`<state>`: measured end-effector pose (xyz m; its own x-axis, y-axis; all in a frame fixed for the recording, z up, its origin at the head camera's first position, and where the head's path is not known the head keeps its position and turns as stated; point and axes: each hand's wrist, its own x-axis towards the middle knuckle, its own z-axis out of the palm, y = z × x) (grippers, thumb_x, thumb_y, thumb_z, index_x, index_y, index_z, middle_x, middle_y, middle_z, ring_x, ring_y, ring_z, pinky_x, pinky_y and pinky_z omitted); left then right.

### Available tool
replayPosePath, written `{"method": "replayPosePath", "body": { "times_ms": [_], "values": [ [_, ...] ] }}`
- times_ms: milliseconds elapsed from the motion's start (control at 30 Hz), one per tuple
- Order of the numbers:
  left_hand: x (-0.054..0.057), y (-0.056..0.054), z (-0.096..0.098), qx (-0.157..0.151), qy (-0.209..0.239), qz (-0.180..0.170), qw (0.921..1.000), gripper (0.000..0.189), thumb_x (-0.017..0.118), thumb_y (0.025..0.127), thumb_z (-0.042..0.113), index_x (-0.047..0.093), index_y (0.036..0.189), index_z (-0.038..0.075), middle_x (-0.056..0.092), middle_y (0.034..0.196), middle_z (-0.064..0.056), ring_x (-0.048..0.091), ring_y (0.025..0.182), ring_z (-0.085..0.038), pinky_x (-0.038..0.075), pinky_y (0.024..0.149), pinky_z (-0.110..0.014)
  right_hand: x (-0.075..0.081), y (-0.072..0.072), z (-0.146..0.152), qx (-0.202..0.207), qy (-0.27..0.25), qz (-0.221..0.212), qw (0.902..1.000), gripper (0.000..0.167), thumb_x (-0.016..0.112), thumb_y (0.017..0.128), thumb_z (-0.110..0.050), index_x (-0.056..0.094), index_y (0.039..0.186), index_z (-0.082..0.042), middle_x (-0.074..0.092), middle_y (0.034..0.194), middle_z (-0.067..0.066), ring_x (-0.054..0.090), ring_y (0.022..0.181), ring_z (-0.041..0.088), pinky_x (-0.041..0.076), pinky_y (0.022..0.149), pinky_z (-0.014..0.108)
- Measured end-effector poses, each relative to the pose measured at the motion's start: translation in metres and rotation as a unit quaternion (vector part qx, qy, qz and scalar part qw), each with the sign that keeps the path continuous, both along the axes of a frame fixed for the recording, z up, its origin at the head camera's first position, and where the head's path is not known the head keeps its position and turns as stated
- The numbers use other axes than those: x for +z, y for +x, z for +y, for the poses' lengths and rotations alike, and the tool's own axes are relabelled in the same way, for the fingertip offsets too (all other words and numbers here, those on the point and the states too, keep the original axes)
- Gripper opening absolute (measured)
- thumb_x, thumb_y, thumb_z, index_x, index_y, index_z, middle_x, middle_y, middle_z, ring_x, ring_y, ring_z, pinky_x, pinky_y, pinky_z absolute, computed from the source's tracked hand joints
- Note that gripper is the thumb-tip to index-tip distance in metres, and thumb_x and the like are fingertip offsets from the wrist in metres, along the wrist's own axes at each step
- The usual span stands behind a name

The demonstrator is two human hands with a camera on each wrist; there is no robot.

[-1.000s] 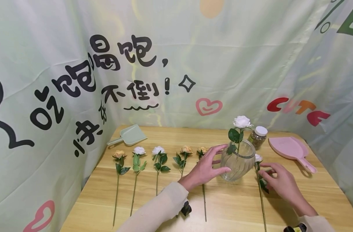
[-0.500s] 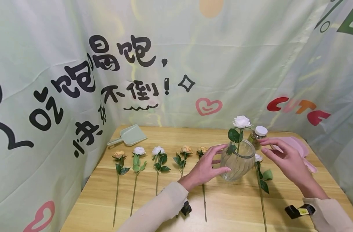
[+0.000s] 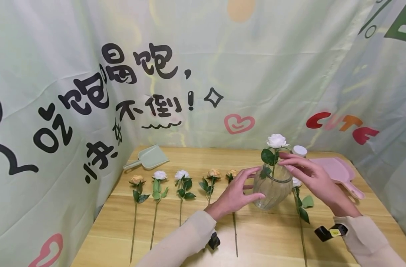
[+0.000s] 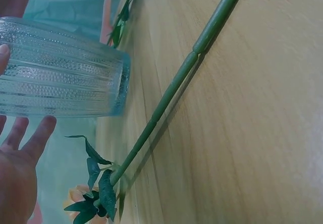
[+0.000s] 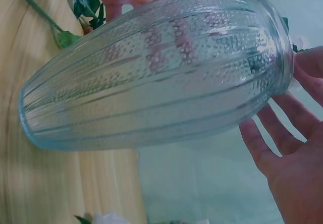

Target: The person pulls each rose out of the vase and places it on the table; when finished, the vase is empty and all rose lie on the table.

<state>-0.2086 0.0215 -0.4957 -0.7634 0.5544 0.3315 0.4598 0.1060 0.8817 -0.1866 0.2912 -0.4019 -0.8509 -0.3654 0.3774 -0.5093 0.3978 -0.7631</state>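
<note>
A ribbed clear glass vase (image 3: 273, 194) stands on the table, with one white rose (image 3: 277, 141) upright in it. My left hand (image 3: 235, 193) holds the vase from its left side, thumb in front and fingers spread toward the back. My right hand (image 3: 311, 176) is at the vase's upper right, its fingers extended over the rim and close to the rose's stem. In the right wrist view those fingers (image 5: 282, 138) lie along the vase's neck. Another white rose (image 3: 297, 182) lies right of the vase, partly hidden below the right hand.
Several orange and white roses (image 3: 181, 185) lie in a row left of the vase on the wooden table (image 3: 263, 241). A green dustpan (image 3: 152, 156) is at the back left, a pink dustpan (image 3: 334, 170) at the right. A white-lidded jar (image 3: 300, 150) stands behind the right hand.
My right hand has left the rose lying at the right, risen, and moved left to the vase's rim. The left hand keeps its hold on the vase.
</note>
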Motion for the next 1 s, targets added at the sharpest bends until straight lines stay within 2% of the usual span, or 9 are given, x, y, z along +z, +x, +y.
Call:
{"method": "replayPosePath", "body": {
  "times_ms": [100,233,467,600,700,833,967,1000],
  "values": [
    [0.000,0.000,-0.001,0.001,0.000,0.001,1.0000,0.084,0.081,0.100,0.024,0.033,0.167,0.039,0.040,0.169,0.008,0.049,0.150,-0.013,0.056,0.114,-0.026,0.001,-0.004,-0.006,-0.005,0.017,0.001,0.9998,0.027,0.059,0.110,-0.001,0.075,0.132,-0.003,0.051,0.157,-0.024,0.045,0.142,-0.014,0.046,0.102,0.002],
    [0.000,-0.001,-0.001,-0.001,-0.001,0.003,1.0000,0.083,0.081,0.100,0.024,0.034,0.167,0.037,0.040,0.169,0.006,0.049,0.150,-0.014,0.056,0.114,-0.025,-0.001,-0.008,-0.012,-0.002,0.019,-0.005,0.9998,0.030,0.058,0.111,-0.003,0.073,0.137,-0.006,0.053,0.151,-0.024,0.049,0.137,-0.013,0.048,0.100,0.003],
    [0.000,-0.001,-0.001,-0.002,0.002,0.003,1.0000,0.083,0.081,0.100,0.024,0.034,0.167,0.037,0.041,0.169,0.006,0.050,0.149,-0.012,0.057,0.114,-0.026,-0.004,-0.016,-0.016,-0.001,-0.013,0.026,0.9996,0.032,0.057,0.110,0.004,0.073,0.137,-0.004,0.069,0.138,0.001,0.063,0.125,-0.005,0.055,0.097,0.008],
    [0.000,-0.002,-0.001,-0.001,0.001,0.007,1.0000,0.083,0.081,0.100,0.023,0.034,0.167,0.037,0.042,0.168,0.005,0.050,0.149,-0.012,0.057,0.113,-0.025,-0.004,-0.018,-0.021,-0.004,-0.051,0.051,0.9974,0.034,0.059,0.106,0.011,0.071,0.136,0.001,0.068,0.134,0.001,0.067,0.121,-0.001,0.057,0.096,0.009],
    [0.000,-0.002,-0.001,0.000,0.000,0.011,0.9999,0.083,0.081,0.100,0.023,0.034,0.167,0.038,0.042,0.167,0.004,0.050,0.149,-0.013,0.057,0.113,-0.026,-0.002,-0.018,-0.023,-0.010,-0.073,0.059,0.9956,0.039,0.059,0.104,0.014,0.065,0.141,0.002,0.064,0.137,0.000,0.069,0.121,-0.001,0.058,0.094,0.009],
    [-0.001,-0.002,-0.001,0.000,0.002,0.010,1.0000,0.083,0.081,0.100,0.023,0.034,0.167,0.038,0.042,0.167,0.003,0.050,0.149,-0.013,0.058,0.114,-0.028,0.002,-0.018,-0.026,-0.020,-0.084,0.061,0.9944,0.049,0.059,0.103,0.017,0.054,0.151,0.003,0.060,0.142,-0.005,0.069,0.121,-0.002,0.058,0.093,0.008],
    [-0.001,-0.002,-0.001,-0.001,0.006,0.008,1.0000,0.084,0.082,0.100,0.022,0.035,0.167,0.037,0.043,0.167,0.003,0.051,0.149,-0.013,0.058,0.114,-0.027,0.005,-0.017,-0.029,-0.045,-0.091,0.070,0.9923,0.054,0.058,0.103,0.017,0.049,0.155,0.004,0.064,0.139,-0.012,0.069,0.118,-0.003,0.057,0.092,0.007],
    [-0.001,-0.003,-0.001,-0.001,0.006,0.008,1.0000,0.084,0.082,0.100,0.022,0.035,0.167,0.037,0.043,0.167,0.003,0.051,0.149,-0.014,0.058,0.114,-0.027,0.006,-0.017,-0.029,-0.050,-0.093,0.074,0.9917,0.054,0.058,0.103,0.017,0.049,0.155,0.005,0.063,0.140,-0.013,0.069,0.117,-0.004,0.056,0.088,0.007]
  ]
}}
